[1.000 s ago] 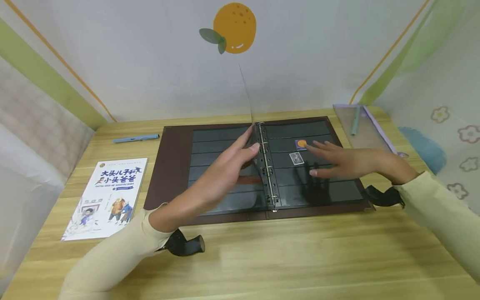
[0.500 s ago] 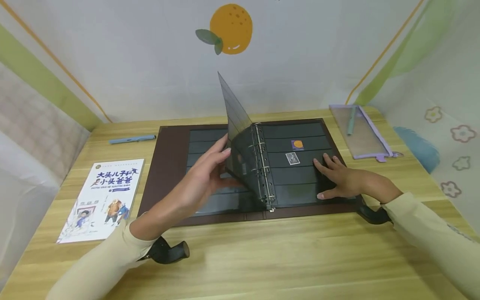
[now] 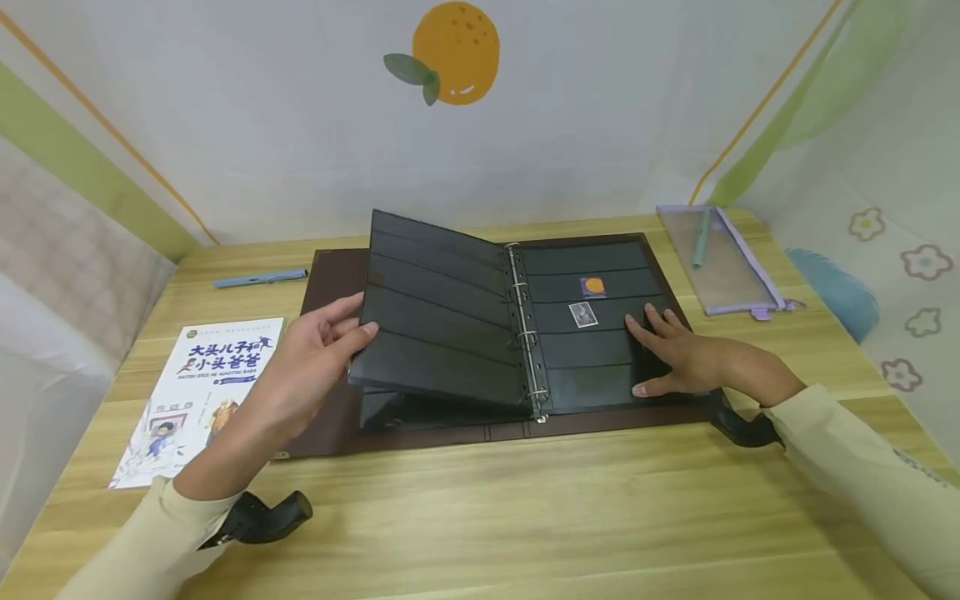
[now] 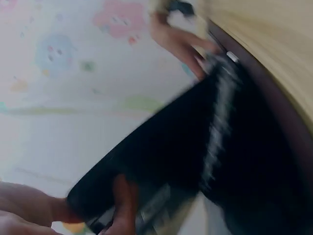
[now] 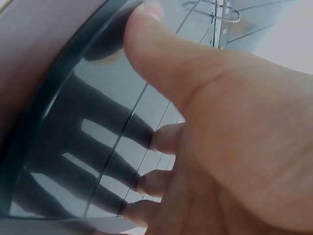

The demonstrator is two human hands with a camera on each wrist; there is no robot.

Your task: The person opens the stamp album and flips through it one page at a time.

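Observation:
A brown ring binder (image 3: 330, 275) lies open on the wooden table, filled with black pocket pages. My left hand (image 3: 315, 354) holds the outer edge of one black page (image 3: 438, 312), which slopes down toward the left side; in the left wrist view the page (image 4: 161, 147) is blurred, with a thumb on its edge. My right hand (image 3: 678, 354) lies flat with spread fingers on the right-hand page (image 3: 600, 350), and the right wrist view shows the fingers (image 5: 161, 137) pressed on the glossy page (image 5: 88, 147). Two stamps sit in the right page: an orange one (image 3: 593, 287) and a grey one (image 3: 582, 314).
A children's book (image 3: 202, 392) lies at the left of the table, a blue pen (image 3: 258, 277) behind it. A clear pencil pouch with purple trim (image 3: 720, 262) holding a pen lies at the back right. Fabric walls close in the table on three sides.
The black page stood upright at the rings a second ago; my left hand has swung it over to the left and lowered it. My right hand drew back and settled flat on the right page.

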